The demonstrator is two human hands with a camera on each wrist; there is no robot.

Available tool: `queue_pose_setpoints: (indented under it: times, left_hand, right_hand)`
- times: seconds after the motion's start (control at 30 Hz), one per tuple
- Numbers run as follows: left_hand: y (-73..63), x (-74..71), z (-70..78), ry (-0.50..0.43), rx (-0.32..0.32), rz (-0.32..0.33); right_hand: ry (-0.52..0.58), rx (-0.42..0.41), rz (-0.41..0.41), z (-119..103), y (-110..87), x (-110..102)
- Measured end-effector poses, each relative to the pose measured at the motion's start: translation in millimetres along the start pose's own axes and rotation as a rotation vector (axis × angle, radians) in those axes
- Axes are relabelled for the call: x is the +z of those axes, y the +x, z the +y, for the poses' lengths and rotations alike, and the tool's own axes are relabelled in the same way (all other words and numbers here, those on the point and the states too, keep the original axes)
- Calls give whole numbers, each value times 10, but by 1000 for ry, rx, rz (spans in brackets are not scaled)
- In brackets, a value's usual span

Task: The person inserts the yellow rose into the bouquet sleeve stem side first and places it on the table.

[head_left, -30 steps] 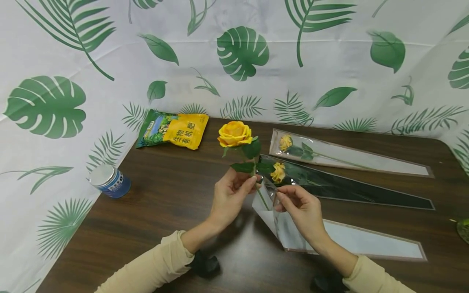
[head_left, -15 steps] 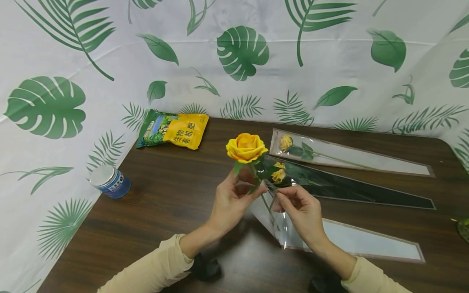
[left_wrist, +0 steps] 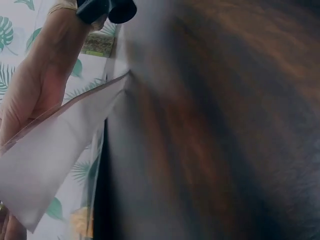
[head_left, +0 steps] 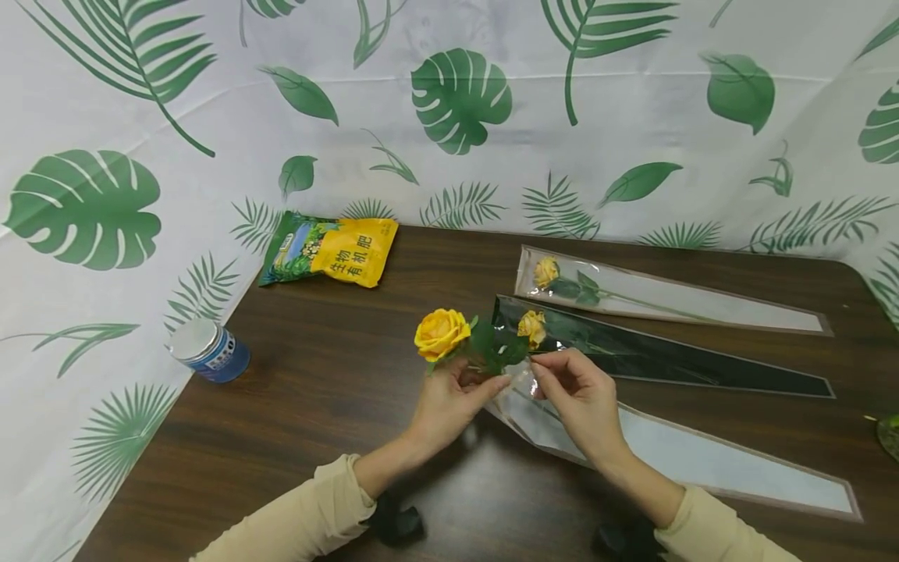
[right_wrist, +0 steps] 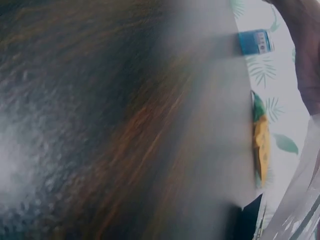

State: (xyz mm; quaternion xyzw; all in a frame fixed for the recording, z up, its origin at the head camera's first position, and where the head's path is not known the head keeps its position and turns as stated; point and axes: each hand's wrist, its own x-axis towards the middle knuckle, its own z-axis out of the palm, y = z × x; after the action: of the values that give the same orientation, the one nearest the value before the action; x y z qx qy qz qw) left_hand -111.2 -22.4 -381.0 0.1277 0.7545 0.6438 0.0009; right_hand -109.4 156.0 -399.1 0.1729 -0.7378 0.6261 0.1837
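My left hand [head_left: 449,406] holds a yellow rose [head_left: 441,334] by its stem just under the bloom. The flower leans to the left, its green leaves [head_left: 495,347] between my hands. Its stem runs inside a clear-fronted, white-backed flower sleeve [head_left: 744,460], which slants down to the right. My right hand [head_left: 581,398] pinches the clear film at the sleeve's mouth between thumb and fingers. In the left wrist view, the raised white sleeve [left_wrist: 55,155] hides part of a hand. The right wrist view catches the sleeve's clear film [right_wrist: 300,200] at the right edge.
Behind my hands lie a black sleeve [head_left: 702,367] and another white sleeve [head_left: 758,312], each with a yellow rose. A yellow-green fertilizer bag [head_left: 330,250] lies at the back left, and a blue can [head_left: 211,350] stands at the left table edge. Leaf-print cloth [head_left: 463,172] hangs behind.
The left hand has lowered the rose and tipped it from upright to the left, its stem now lying along inside the sleeve. The sleeve's narrow end has shifted right. The right hand keeps its pinch.
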Motion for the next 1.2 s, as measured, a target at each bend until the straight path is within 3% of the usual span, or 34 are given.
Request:
queue_pose_setpoints:
  times: [0.2, 0.37, 0.53, 0.63, 0.77, 0.87, 1.1, 1.2]
  left_hand:
    - [-34, -13, -37, -133, -24, -42]
    - [-48, -3, -38, -210, -59, -20]
    - [-49, 27, -46, -289, -63, 60]
    - [-40, 35, -50, -256, -32, 119]
    - [-46, 36, -43, -205, -15, 134]
    - [-58, 48, -28, -266, -18, 144]
    - [-9, 97, 9, -394, -25, 289]
    - [11, 104, 14, -401, -20, 306]
  right_hand:
    - [-6, 45, 23, 23, 12, -24]
    - [8, 91, 28, 13, 27, -42]
    - [20, 112, 29, 8, 25, -51]
    - [35, 103, 25, 1, 28, -46]
    - [55, 96, 43, -10, 37, -35]
    - [59, 101, 63, 4, 38, -39]
    - [83, 92, 53, -13, 48, -55]
    - [76, 107, 51, -31, 55, -61]
